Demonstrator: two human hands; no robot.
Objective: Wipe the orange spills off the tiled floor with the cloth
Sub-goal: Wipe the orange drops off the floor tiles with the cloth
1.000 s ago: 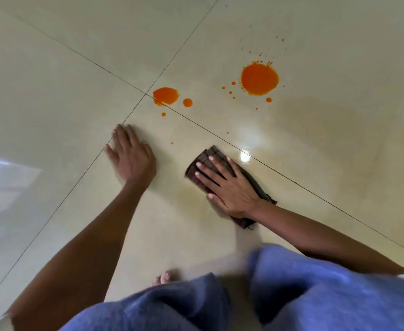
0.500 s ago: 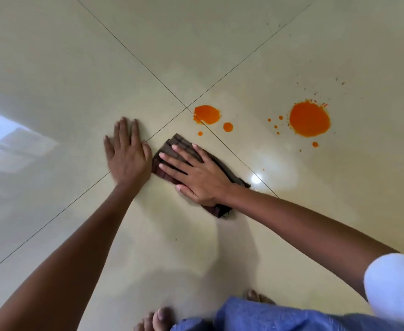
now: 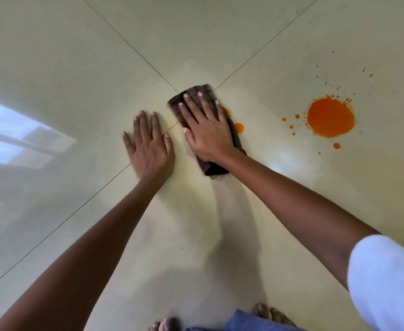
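A folded dark brown cloth (image 3: pixel 199 91) lies flat on the cream tiled floor (image 3: pixel 256 192), right over the crossing of the tile joints. My right hand (image 3: pixel 207 130) presses flat on top of it, fingers spread. The cloth covers most of the smaller orange spill; only its edge (image 3: pixel 227 112) and a round drop (image 3: pixel 239 128) show beside it. A large orange splat (image 3: pixel 330 117) with several small droplets lies to the right, apart from the cloth. My left hand (image 3: pixel 150 146) rests palm down on the bare floor just left of the cloth, holding nothing.
My bare toes (image 3: pixel 271 312) and a blue garment (image 3: pixel 248 322) show at the bottom edge. A bright window reflection (image 3: pixel 17 134) lies on the tiles at the left. Tiny dark specks (image 3: pixel 335 86) dot the floor beyond the large splat.
My right hand has pushed the cloth forward onto the smaller orange spill, covering most of it. My left hand has stayed planted on the floor. The view has shifted forward.
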